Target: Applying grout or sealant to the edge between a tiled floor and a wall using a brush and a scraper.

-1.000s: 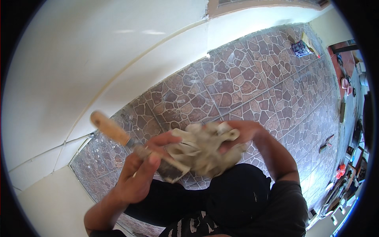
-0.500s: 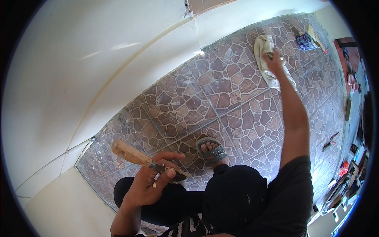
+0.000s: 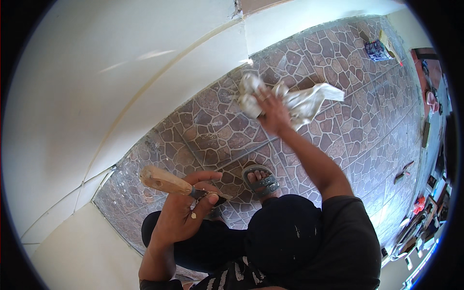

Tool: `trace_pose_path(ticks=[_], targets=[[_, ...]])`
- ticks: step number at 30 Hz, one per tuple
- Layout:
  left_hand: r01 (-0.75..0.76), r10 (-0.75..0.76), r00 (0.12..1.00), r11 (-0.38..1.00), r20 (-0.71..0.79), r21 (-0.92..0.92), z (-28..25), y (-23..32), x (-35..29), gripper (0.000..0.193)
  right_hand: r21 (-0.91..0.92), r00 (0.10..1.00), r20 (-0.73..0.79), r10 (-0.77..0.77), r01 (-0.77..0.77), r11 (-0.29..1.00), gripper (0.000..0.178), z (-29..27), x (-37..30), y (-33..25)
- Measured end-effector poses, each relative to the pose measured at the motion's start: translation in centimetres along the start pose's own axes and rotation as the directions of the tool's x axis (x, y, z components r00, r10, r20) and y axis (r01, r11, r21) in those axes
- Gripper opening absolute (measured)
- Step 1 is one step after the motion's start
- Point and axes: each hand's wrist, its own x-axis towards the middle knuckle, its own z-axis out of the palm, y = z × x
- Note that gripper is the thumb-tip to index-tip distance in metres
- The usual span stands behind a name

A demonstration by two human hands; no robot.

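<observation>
In my left hand (image 3: 186,210) is a putty knife (image 3: 165,181), pinched at its metal blade between thumb and fingers. Its wooden handle points up and to the left, and a pale crumb of filler clings to my palm. My right hand (image 3: 275,112) reaches far forward and presses on a crumpled whitish cloth (image 3: 309,102) spread over the floor. The hand is closed on part of the cloth, slightly smeared by motion. The bunched end of the cloth lies near the wall, and its loose tail trails to the right.
The stone-patterned tile floor (image 3: 309,150) shows whitish smears along the base of the white wall (image 3: 111,96). My sandaled foot (image 3: 261,181) rests between my hands. A printed packet (image 3: 378,50) lies at the far right; tools and clutter (image 3: 427,217) line the right edge.
My right hand has swept the cloth leftward and nearer, toward the wall, and its tail now stretches out to the right. The left hand still holds the putty knife, nearly unmoved.
</observation>
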Motion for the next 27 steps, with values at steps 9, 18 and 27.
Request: trace_pose_path(ticks=[9,18,27], targets=[[-0.102,0.104,0.995,0.976,-0.004,0.192,0.2,-0.2,-2.0,0.018,0.32,0.935,0.128,-0.33,0.276,0.906,0.075,3.5,-6.3,-8.3],[0.014,0.004,0.995,0.985,-0.105,0.171,-0.4,0.9,-5.9,0.012,0.53,0.871,-0.019,0.491,-0.408,0.744,0.073,-10.3,-5.2,8.6],[0.039,-0.03,0.981,0.998,-0.192,0.041,-1.8,0.9,-8.4,0.013,-0.121,0.99,-0.019,0.138,-0.139,0.983,0.077,-3.3,3.3,-3.2]])
